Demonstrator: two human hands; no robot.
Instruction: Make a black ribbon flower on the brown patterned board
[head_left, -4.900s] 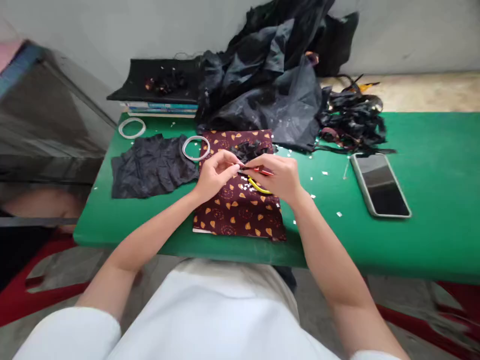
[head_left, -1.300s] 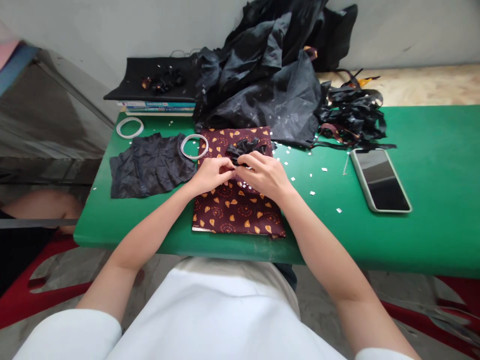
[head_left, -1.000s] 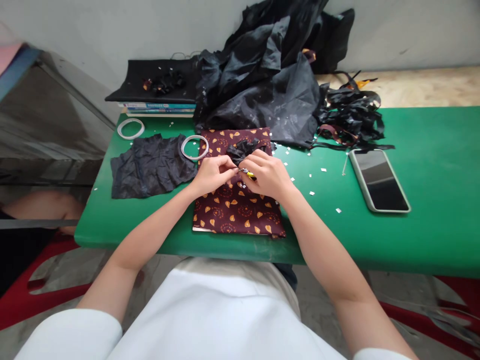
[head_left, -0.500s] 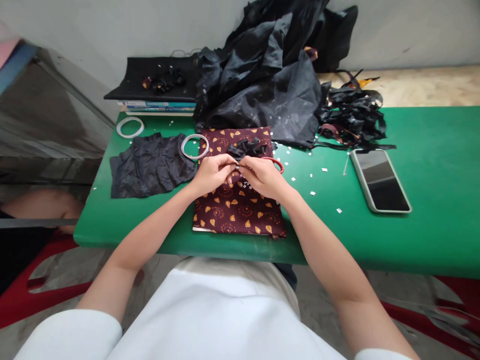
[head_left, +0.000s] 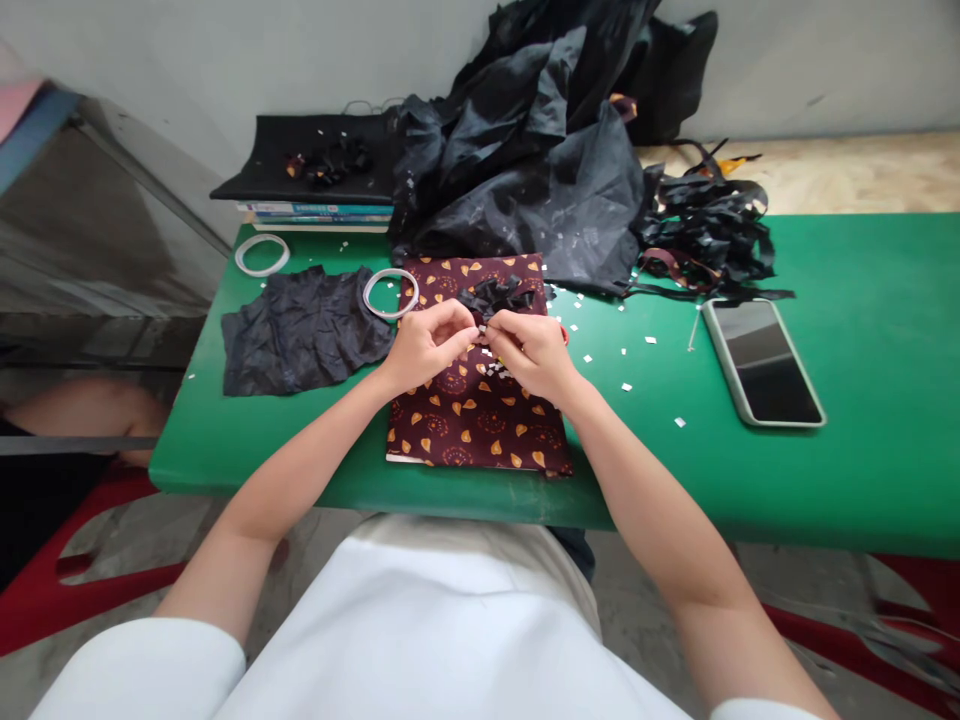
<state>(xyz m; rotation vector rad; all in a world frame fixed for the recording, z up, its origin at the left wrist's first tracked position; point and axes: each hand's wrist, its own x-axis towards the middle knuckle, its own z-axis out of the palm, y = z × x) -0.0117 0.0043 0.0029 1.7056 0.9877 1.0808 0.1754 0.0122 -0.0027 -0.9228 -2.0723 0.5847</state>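
Your white shirt [head_left: 450,620] runs off the lower edge. Ahead, on a smooth green tabletop [head_left: 862,450], lies a maroon cloth with yellow leaf-like prints [head_left: 472,435]. Above it, your left hand [head_left: 427,348] and right hand [head_left: 536,355] pinch a small dark-and-white piece [head_left: 482,329] between thumbs and fingertips, mostly covered. A curved red handle [head_left: 565,336] peeks past the right hand, remainder hidden. Tiny white squares [head_left: 495,371] below; looped black ribbon bundle [head_left: 499,296] just beyond. Far left, stacked books [head_left: 322,213], spine print too small to read, under a black cloth sheet [head_left: 266,155]. Grey wall [head_left: 825,60] behind.
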